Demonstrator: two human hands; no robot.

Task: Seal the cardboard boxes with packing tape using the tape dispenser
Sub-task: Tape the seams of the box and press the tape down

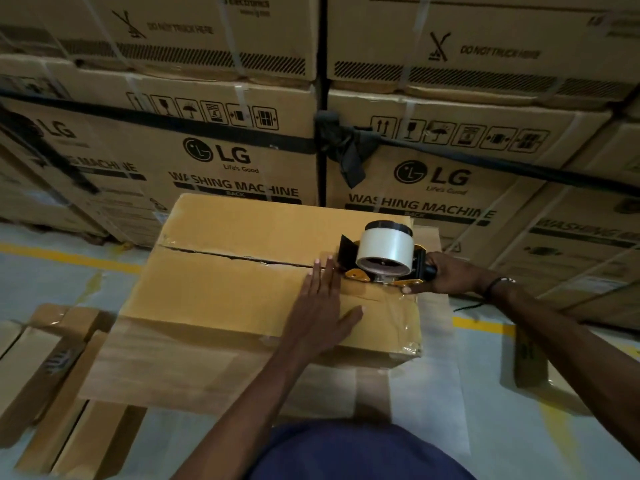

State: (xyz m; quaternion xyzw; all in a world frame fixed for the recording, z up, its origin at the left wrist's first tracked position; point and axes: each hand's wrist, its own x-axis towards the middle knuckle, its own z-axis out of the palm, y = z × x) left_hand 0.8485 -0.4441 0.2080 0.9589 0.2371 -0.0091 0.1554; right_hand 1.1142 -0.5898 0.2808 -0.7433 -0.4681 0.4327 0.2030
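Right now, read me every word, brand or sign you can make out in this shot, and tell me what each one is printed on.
"LG Life's Good": left stacked carton and right stacked carton.
"WASHING MACHINE": the same two cartons, partly hidden on the left one.
"DO NOT TRUCK HERE": upper left carton and upper right carton.
Handling pictograms: row on both LG cartons, no words.
Small print under "WASHING MACHINE" and top-edge text: too blurred.
Box being taped, tape dispenser: no readable text.

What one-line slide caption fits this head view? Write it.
Left hand flattens the cardboard box while right hand holds the tape dispenser at its seam.
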